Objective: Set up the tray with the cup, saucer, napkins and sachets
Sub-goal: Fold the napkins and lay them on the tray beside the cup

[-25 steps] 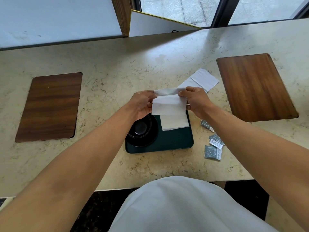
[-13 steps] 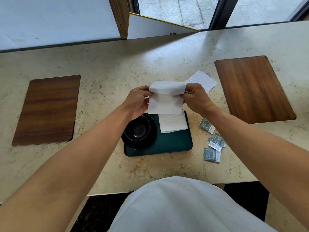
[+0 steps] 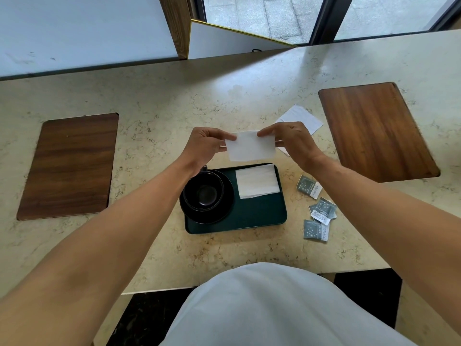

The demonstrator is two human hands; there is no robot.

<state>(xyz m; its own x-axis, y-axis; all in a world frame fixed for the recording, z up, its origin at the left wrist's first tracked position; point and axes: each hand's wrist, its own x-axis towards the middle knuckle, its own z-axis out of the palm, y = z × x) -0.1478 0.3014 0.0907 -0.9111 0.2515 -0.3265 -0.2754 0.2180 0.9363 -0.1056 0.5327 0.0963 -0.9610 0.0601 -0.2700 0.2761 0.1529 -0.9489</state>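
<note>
A dark green tray [image 3: 259, 216] lies on the counter in front of me. On its left part a black cup [image 3: 203, 194] stands on a black saucer [image 3: 224, 208]. One folded white napkin [image 3: 257, 181] lies on the tray's far right part. Above the tray's far edge I hold a second folded white napkin [image 3: 250, 146]: my left hand [image 3: 204, 146] pinches its left top corner and my right hand [image 3: 294, 139] pinches its right top corner. Several grey sachets [image 3: 320, 212] lie on the counter to the right of the tray.
More white napkins [image 3: 303, 117] lie on the marble counter [image 3: 154, 101] behind my right hand. A wooden board [image 3: 71, 166] is set in the counter at the left and another wooden board [image 3: 374, 128] at the right. A wall and window run along the far edge.
The napkin between my hands has been folded down into a smaller flat rectangle. Both hands stayed above the tray's far edge.
</note>
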